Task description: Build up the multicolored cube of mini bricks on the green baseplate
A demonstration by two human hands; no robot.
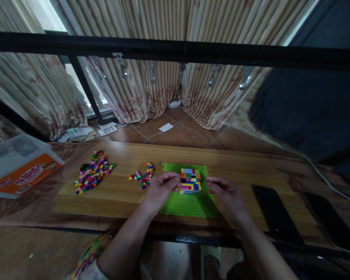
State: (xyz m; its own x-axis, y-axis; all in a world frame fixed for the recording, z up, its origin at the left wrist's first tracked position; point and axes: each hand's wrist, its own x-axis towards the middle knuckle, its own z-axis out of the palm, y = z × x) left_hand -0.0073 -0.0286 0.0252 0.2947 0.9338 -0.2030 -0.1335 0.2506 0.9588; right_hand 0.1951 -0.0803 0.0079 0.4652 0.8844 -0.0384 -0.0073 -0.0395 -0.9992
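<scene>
A block of multicoloured toy bricks (pixel 191 179), stacked several layers high, stands on a green studded baseplate (pixel 189 206). At its left side is my left hand (pixel 161 188), thumb and fingertips pinched together against or very close to the bricks. Whatever that pinch holds, if anything, is too small to make out. My right hand (pixel 228 191) hovers by the baseplate's right edge, apart from the stack. Its thumb and index finger are brought together, and I cannot make out anything between them.
Loose bricks lie in a small cluster (pixel 147 177) left of the baseplate and a larger pile (pixel 95 171) farther left. A clear plastic box (pixel 23 165) with an orange label stands at far left. Two dark flat devices (pixel 275 214) lie on the right. A black bar (pixel 175 50) crosses beyond the table.
</scene>
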